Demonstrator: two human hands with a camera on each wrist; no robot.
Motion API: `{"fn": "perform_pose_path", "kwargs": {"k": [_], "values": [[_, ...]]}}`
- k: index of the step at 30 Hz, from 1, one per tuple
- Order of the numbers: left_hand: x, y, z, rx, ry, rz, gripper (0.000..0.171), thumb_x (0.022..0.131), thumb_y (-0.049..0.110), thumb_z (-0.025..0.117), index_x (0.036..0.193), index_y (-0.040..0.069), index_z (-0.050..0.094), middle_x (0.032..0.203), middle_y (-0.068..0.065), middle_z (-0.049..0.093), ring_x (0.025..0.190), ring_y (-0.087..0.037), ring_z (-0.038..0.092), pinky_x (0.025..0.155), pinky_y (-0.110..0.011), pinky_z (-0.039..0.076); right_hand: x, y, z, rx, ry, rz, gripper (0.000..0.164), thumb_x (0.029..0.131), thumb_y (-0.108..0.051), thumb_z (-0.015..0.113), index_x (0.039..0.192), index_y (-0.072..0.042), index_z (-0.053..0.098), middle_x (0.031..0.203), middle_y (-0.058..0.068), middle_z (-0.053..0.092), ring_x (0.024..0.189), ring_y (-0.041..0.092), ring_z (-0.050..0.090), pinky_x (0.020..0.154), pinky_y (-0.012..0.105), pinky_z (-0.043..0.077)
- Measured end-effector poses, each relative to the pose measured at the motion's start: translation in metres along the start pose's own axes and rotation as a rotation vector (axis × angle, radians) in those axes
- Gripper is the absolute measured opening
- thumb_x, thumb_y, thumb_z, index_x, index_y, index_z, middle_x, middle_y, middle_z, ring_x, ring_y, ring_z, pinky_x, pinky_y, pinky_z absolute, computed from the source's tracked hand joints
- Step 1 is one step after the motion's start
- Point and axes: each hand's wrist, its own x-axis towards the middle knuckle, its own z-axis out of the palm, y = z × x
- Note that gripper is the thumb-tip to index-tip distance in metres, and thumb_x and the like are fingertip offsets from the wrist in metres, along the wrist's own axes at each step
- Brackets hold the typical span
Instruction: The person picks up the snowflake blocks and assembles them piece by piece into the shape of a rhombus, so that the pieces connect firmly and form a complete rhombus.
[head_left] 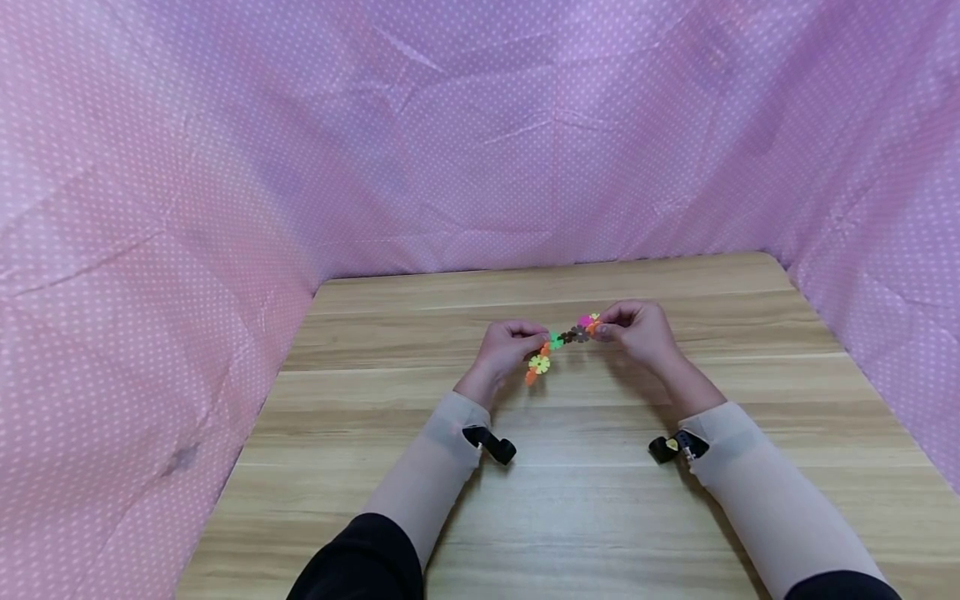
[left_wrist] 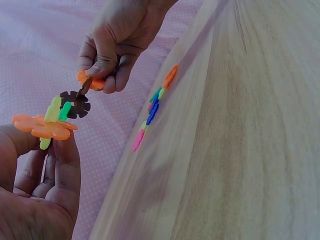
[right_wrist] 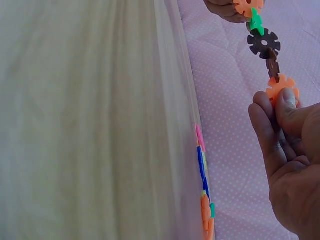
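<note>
Between my two hands stretches a chain of flower-shaped plastic interlocking discs (head_left: 580, 333), held above the table. My left hand (head_left: 510, 346) pinches an orange disc (left_wrist: 47, 129) between thumb and fingers, with yellow-green and green discs slotted beside it. Dark brown discs (right_wrist: 263, 42) make up the middle. At the other end, my right hand (head_left: 641, 333) grips an orange disc (right_wrist: 283, 87) with thumb and fingertips. In the head view a yellow disc (head_left: 539, 364) and another orange one hang below the left hand.
Behind the right hand, a row of joined discs (left_wrist: 152, 111) in pink, blue, green and orange lies near the wooden table's (head_left: 555, 517) far edge, mostly hidden in the head view. Pink dotted cloth (head_left: 480, 133) surrounds the table. A black wrist camera (head_left: 495, 446) sits on each wrist.
</note>
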Motion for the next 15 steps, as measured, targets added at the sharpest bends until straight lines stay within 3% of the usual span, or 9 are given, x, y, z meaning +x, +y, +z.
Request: {"fn": "perform_pose_path", "kwargs": {"k": [11,15], "values": [[0.0004,-0.0003,0.0009,0.009,0.009,0.002,0.008,0.093,0.008,0.081,0.100,0.004,0.081,0.098,-0.009,0.076,0.079,-0.014,0.069,0.072,-0.027,0.059,-0.0011,-0.0010,-0.0008,0.014,-0.002,-0.026,0.004,0.090,0.016,0.072,0.093,0.013,0.071,0.089,0.023,0.075,0.074,0.011,0.075,0.072,0.029,0.063],[0.0033,-0.0059,0.0011,0.036,-0.081,-0.018,0.011,0.095,0.011,0.078,0.105,0.006,0.081,0.103,-0.007,0.076,0.082,-0.013,0.068,0.077,-0.031,0.060,-0.0010,-0.0022,-0.0017,-0.029,-0.050,-0.016,0.006,0.089,0.013,0.075,0.094,0.010,0.073,0.090,0.019,0.075,0.075,0.011,0.072,0.071,0.026,0.062]]}}
